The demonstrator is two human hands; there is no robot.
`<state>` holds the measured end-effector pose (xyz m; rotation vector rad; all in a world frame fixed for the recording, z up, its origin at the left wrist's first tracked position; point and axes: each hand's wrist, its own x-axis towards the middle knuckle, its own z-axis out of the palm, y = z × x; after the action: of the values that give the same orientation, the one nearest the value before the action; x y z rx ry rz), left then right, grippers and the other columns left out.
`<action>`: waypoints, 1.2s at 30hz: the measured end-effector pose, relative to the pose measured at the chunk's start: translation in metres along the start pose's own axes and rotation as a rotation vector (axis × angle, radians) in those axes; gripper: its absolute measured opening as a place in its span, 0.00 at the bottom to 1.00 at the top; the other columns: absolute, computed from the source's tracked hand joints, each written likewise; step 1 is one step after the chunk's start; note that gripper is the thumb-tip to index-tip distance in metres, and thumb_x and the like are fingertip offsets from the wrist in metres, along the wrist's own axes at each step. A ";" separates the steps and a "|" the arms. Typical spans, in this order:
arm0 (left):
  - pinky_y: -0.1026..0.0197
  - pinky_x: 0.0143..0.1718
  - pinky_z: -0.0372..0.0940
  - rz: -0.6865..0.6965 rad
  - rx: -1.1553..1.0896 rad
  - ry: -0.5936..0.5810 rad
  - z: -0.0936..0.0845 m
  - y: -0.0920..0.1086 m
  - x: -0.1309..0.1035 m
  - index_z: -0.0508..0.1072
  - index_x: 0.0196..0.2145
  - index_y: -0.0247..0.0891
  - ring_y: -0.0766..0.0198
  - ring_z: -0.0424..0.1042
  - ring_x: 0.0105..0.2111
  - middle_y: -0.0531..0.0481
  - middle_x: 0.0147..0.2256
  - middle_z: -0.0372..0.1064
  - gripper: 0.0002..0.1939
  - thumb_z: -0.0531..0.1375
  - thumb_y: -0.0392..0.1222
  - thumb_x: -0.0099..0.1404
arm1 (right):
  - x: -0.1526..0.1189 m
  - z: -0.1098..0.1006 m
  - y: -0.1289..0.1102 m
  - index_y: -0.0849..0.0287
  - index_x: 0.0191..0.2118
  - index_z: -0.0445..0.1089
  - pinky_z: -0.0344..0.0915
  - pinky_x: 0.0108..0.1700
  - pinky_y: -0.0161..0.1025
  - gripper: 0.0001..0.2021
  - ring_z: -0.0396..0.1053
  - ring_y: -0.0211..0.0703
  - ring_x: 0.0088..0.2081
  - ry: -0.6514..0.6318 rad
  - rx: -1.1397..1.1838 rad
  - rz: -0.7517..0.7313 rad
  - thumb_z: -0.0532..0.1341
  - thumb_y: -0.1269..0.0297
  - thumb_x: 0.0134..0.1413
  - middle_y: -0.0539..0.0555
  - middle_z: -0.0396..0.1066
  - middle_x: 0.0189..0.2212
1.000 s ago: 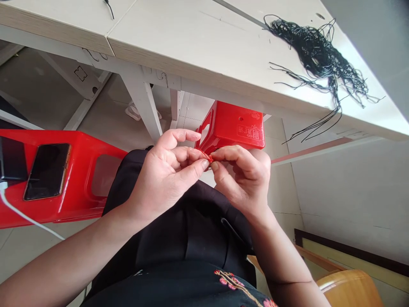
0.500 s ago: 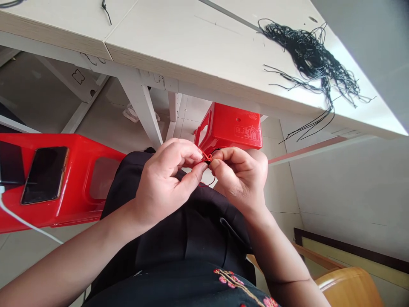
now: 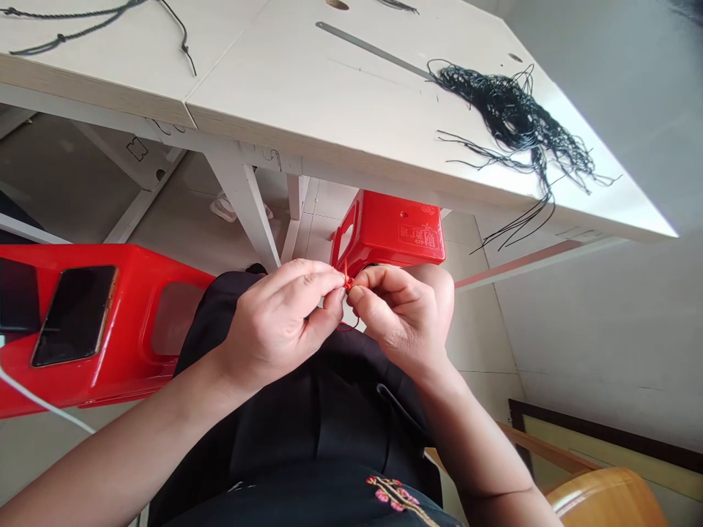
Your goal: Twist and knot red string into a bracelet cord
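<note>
A small knotted piece of red cord [image 3: 349,282] is held above my lap, between the fingertips of both hands. My left hand [image 3: 285,315] pinches it from the left, thumb and fingers pressed together. From the right, my right hand [image 3: 398,307] grips it between thumb and index finger. One short red end stands up between the hands, and a thin loop hangs just below them. The fingertips hide part of the knot.
Beyond my hands is a pale table [image 3: 329,95] with a tangle of black cords [image 3: 516,110], a metal ruler-like strip [image 3: 373,50] and braided black cords [image 3: 88,28]. A phone [image 3: 75,315] lies on a red stool [image 3: 129,315] at left. Another red stool [image 3: 403,230] stands under the table.
My hands have drawn slightly closer together around the red cord, whose end now points up. The view has shifted, showing more of the tabletop.
</note>
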<state>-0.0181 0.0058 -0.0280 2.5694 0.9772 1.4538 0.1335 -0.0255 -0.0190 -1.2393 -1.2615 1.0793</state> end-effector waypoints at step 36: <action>0.63 0.31 0.67 -0.109 -0.030 -0.214 -0.002 0.000 0.001 0.68 0.28 0.39 0.64 0.71 0.29 0.51 0.26 0.70 0.08 0.54 0.31 0.64 | 0.000 0.000 0.014 0.60 0.28 0.66 0.58 0.27 0.32 0.06 0.58 0.31 0.25 -0.071 0.019 0.102 0.60 0.65 0.54 0.46 0.64 0.23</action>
<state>-0.0191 0.0058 -0.0261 2.5398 1.0368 1.1305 0.1344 -0.0250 -0.0330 -1.2723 -1.2494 1.2158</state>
